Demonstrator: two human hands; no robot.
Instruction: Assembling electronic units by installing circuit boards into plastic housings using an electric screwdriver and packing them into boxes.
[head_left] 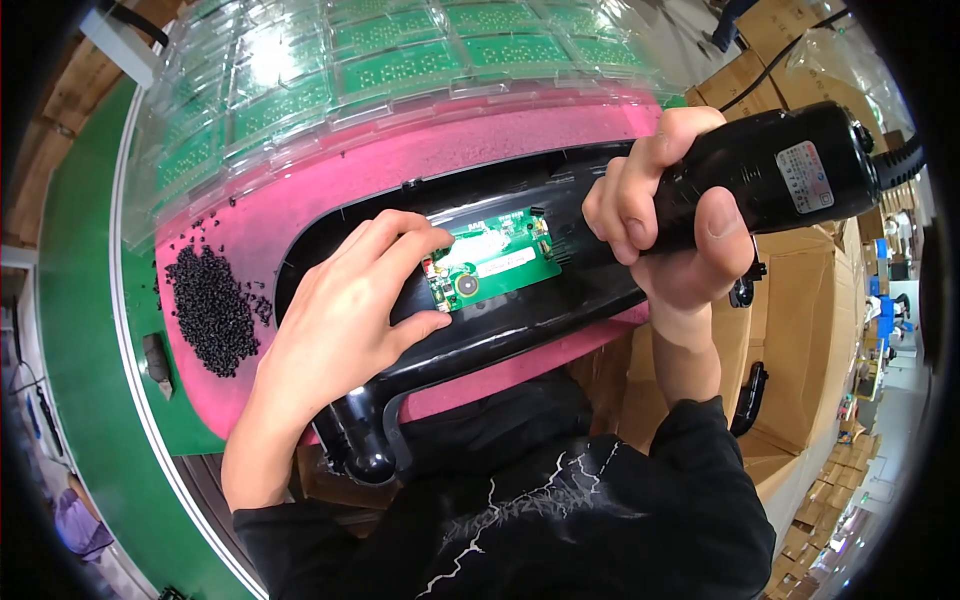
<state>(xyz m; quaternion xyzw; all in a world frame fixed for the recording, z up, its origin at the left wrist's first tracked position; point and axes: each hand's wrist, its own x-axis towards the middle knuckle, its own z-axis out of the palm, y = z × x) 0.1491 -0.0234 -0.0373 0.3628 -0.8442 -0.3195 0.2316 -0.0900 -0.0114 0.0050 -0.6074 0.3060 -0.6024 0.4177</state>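
A long black plastic housing (490, 335) lies across the pink mat, with a green circuit board (505, 270) seated in its middle. At the board's left end, my left hand (345, 285) grips the edge, index finger at the upper corner and thumb at the lower. My right hand (680, 205) is wrapped round a black corded electric screwdriver (750, 175), tilted above the housing's right part. A pale label and a ribbed cable sleeve mark its rear end. Its tip is hidden behind my fingers. The housing's rounded leg (360, 440) juts toward me.
A heap of small black screws (212, 310) covers the left of the pink mat (430, 150). Clear plastic trays (390, 70) holding green boards stand at the back. A small dark tool (157, 365) lies left of the mat. An open cardboard box (805, 310) is at right.
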